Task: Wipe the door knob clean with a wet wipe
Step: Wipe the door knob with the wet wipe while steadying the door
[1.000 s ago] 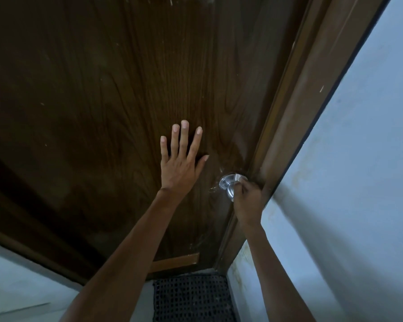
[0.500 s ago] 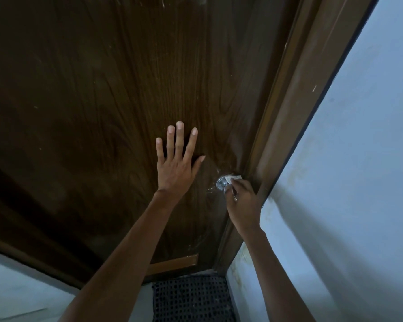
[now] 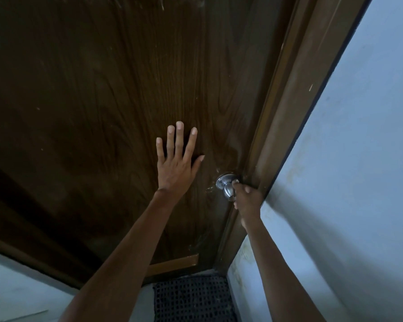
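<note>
Door frame (image 3: pixel 289 112) stands just right of knob (image 3: pixel 226 187).

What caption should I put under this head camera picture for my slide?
Door-cleaning time: left hand flat on the wooden door, right hand curled round the silver door knob.

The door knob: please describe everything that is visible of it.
The door knob is round and shiny, silver metal by its look, with a circular base plate flat against the dark wooden door and a narrower neck. It sits near the door's right edge, beside the frame. The right hand grips it from the right, fingers curled over its outer end, which is hidden.
</note>
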